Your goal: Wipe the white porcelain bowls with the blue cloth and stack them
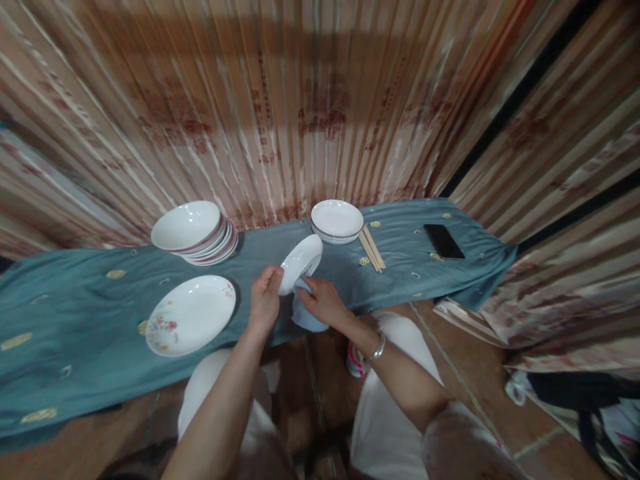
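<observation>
Small white dish (301, 255) tilts just right of my left fingers (273, 273), which pinch its rim; my right fingers (311, 297) pinch blue cloth (307, 321) against it.

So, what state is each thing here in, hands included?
Left hand: gripping white dish
White dish: held up, tilted
Right hand: holding blue cloth
Blue cloth: gripped at top, hanging below
Floral plate: lying face up
Bowl stack: top bowl upright
Small plates: stacked, face up
Chopsticks: lying together
Phone: lying flat, screen dark
Tablecloth: spread, wrinkled
</observation>
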`<state>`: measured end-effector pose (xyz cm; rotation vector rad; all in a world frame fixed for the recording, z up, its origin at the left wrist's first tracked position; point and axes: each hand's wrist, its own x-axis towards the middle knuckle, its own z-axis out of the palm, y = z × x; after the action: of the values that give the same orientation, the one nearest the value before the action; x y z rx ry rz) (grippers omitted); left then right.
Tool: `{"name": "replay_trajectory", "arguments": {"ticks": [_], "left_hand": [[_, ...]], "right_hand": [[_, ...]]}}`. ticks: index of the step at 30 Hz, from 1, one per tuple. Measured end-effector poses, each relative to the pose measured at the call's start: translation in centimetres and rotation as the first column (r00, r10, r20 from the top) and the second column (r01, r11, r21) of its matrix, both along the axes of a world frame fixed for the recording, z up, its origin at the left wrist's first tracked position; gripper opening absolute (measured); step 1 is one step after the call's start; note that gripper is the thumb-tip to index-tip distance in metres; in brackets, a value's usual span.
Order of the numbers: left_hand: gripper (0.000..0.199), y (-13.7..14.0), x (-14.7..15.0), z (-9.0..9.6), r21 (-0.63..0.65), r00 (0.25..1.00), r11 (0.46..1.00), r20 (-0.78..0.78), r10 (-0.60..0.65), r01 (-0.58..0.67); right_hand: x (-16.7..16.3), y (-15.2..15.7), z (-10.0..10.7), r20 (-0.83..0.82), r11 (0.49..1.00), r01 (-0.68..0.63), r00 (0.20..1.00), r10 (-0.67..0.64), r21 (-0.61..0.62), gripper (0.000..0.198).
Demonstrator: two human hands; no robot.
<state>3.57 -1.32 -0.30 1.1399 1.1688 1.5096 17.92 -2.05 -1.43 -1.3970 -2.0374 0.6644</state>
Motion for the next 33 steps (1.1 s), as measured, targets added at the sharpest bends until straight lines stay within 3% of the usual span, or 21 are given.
{"name": "replay_trajectory", "arguments": {"ticks": [5, 11, 16, 21, 25, 33], "left_hand": [[0.021, -0.6, 0.7, 0.1, 0.052, 0.982, 0.998, -0.190, -0.012, 0.022], [0.008, -1.4, 1.8, 1.1, 0.092, 0.923, 0.989, -0.377, -0.073, 0.116], [0.011, -1.3, 3.1, 1.8, 0.223, 0.815, 0.958, -0.579, -0.017, 0.178], [0.026, 0.0, 4.7, 1.7, 0.313, 0.539, 0.886, -0.838, 0.087, 0.343], [0.032, 1.5, 6.6, 1.9, 0.305, 0.370, 0.857, -0.917, 0.148, 0.414], [0.037, 5.0, 9.6, 2.2, 0.268, 0.270, 0.830, -0.951, 0.148, 0.489]], "right_hand": [[1.7, 1.1, 0.2, -0.410, 0.951, -0.112, 0.912, -0.017, -0.287, 0.036], [2.8, 0.6, 0.2, -0.609, 0.874, -0.214, 0.786, -0.111, -0.436, 0.044], [3.8, 0.4, 0.5, -0.689, 0.857, -0.244, 0.706, -0.165, -0.454, 0.041], [5.0, 1.3, 0.7, -0.763, 0.894, -0.203, 0.614, -0.202, -0.400, 0.034], [5.8, 2.5, 0.0, -0.786, 0.924, -0.099, 0.564, -0.254, -0.370, 0.029], [6.9, 5.7, -1.3, -0.841, 0.931, -0.003, 0.429, -0.328, -0.365, 0.025]]}}
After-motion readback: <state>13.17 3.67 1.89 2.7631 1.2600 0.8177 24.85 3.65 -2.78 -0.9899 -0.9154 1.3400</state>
